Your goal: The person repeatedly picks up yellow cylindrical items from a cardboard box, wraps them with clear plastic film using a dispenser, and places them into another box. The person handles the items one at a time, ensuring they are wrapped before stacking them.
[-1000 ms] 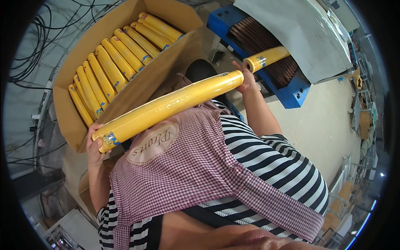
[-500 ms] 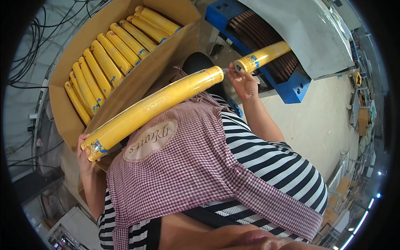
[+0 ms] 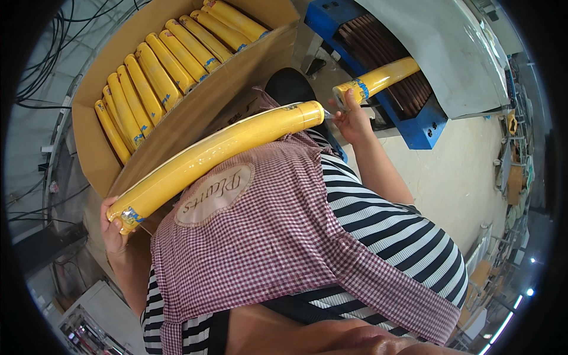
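Note:
A long yellow tube (image 3: 219,157) in shiny clear wrap lies slantwise before my apron. My left hand (image 3: 113,228) is closed round its lower left end, beside a blue printed figure. At its upper right end, a short twist of clear plastic film (image 3: 328,113) leads to my right hand (image 3: 354,121), whose fingers close on it. The right thumb rests against the end of a second yellow tube (image 3: 378,81). That second tube reaches out from under a grey-white cover, over a blue-framed roller unit (image 3: 427,129); its far end is hidden.
A large open cardboard box (image 3: 236,83) stands at the upper left, holding a row of several yellow wrapped packs (image 3: 171,74). The grey-white cover (image 3: 438,53) overhangs the dark rollers (image 3: 378,41). Black cables (image 3: 53,59) hang at the far left.
The long tube's left end has moved a little left and down with my left hand. My right hand has shifted slightly, its thumb now raised against the second tube's end.

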